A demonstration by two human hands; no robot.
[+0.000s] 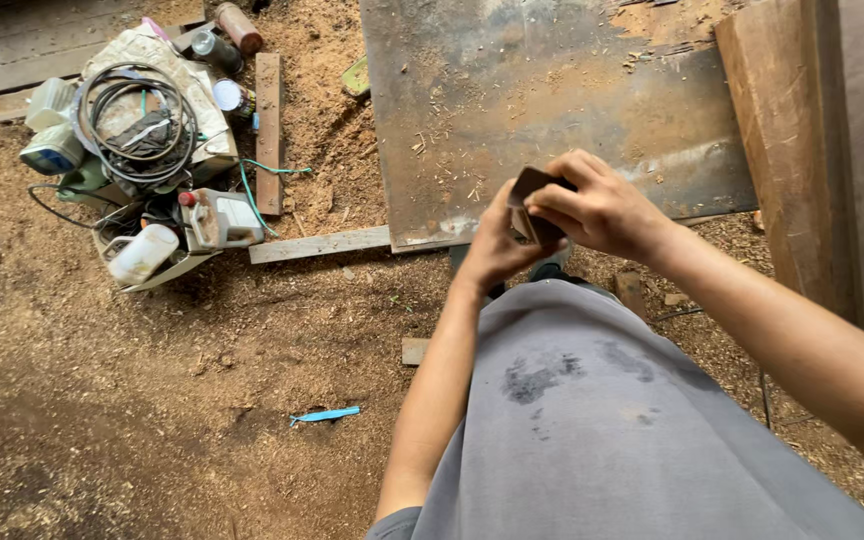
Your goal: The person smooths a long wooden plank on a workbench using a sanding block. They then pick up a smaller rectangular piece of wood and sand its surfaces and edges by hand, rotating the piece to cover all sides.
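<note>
Held thing: I see a small dark flat block [532, 205], brownish at its edges, held in front of my grey shirt [592, 420], above the sawdust floor [152, 400] and just short of the near edge of the rusty metal sheet [552, 90].
Long axis: it runs from upper left down to lower right in the head view; the upper end points away from me toward the metal sheet, and the lower end is tucked between the hands. I cannot tell what the block is made of.
Left hand [492, 245]: it comes up from below, with fingers [505, 200] closed around the lower left side of the block, grasping it.
Right hand [602, 210]: it reaches in from the right, with fingers [552, 200] curled over the top and right side of the block, clenched on it. The two hands touch around it.
Left of me: well apart lies a heap of gear [142, 150], with coiled black cable [137, 120], white plastic bottles [142, 252] and spray cans [227, 30].
Floor: a thin wooden slat [320, 244] lies along the sheet's near edge, and a small blue strip [327, 414] lies in the sawdust near my left elbow.
Right edge: heavy wooden planks [802, 140] stand beside the metal sheet.
</note>
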